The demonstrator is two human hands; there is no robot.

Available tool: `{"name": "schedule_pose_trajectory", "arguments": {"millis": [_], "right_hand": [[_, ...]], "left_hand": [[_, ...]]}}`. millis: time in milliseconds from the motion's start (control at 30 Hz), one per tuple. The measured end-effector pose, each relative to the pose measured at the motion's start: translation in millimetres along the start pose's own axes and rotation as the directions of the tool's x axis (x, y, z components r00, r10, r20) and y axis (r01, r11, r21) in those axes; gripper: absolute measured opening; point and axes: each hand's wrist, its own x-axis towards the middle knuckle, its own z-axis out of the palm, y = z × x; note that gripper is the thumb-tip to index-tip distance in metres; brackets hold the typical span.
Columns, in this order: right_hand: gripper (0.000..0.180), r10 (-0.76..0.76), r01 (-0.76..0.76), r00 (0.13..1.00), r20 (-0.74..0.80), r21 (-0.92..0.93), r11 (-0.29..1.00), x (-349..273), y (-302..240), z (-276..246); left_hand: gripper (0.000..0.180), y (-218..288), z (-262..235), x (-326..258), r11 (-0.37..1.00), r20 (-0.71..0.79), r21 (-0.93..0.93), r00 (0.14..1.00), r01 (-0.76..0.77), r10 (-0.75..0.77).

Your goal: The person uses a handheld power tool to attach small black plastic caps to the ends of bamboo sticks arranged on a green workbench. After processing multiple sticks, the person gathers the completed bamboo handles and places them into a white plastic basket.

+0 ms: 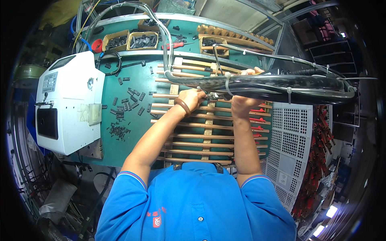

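Note:
Several copper-coloured tubes (201,136) lie side by side across notched wooden strips (208,125) on a green table. My left hand (189,100), a brown bangle on its wrist, is closed at one of the upper tubes; its fingertips pinch something too small to make out. My right hand (242,105) wraps round a hose-fed screwdriver, mostly hidden by a thick black hose bundle (273,86). The screwdriver's metal nose (214,96) points left, close to my left fingertips. Red clips (259,128) sit on the tubes' right ends.
A white machine (66,104) stands at the left. Beside it lie loose black clips (128,100) and a pile of screws (119,131). Farther back are parts boxes (142,41), a red screwdriver (177,45) and a red cup (97,45). White perforated crate (287,140) stands right.

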Motion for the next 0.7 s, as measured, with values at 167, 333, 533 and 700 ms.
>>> {"name": "schedule_pose_trajectory", "arguments": {"millis": [167,333,533,700], "right_hand": [[0.043,-0.023,0.022,1.000,0.014,0.025,0.999,-1.0,5.6,-2.7],[0.047,-0.055,0.056,0.996,0.072,-0.013,0.998,1.3,13.0,-6.8],[0.042,-0.130,0.136,0.986,0.102,-0.046,0.990,5.1,5.9,-4.1],[0.047,-0.097,0.102,0.992,0.081,-0.059,0.993,6.9,3.7,-1.2]], "left_hand": [[0.011,-6.6,6.1,-0.3,0.999,-0.020,-0.031,0.999,-0.033,0.032],[0.011,-1.5,0.3,1.1,0.997,0.087,-0.066,0.995,0.048,-0.042],[0.011,-0.3,-1.0,2.3,0.995,0.114,-0.066,0.992,0.069,-0.062],[0.010,-5.0,3.9,1.4,0.995,0.077,-0.092,0.997,0.035,-0.028]]}}
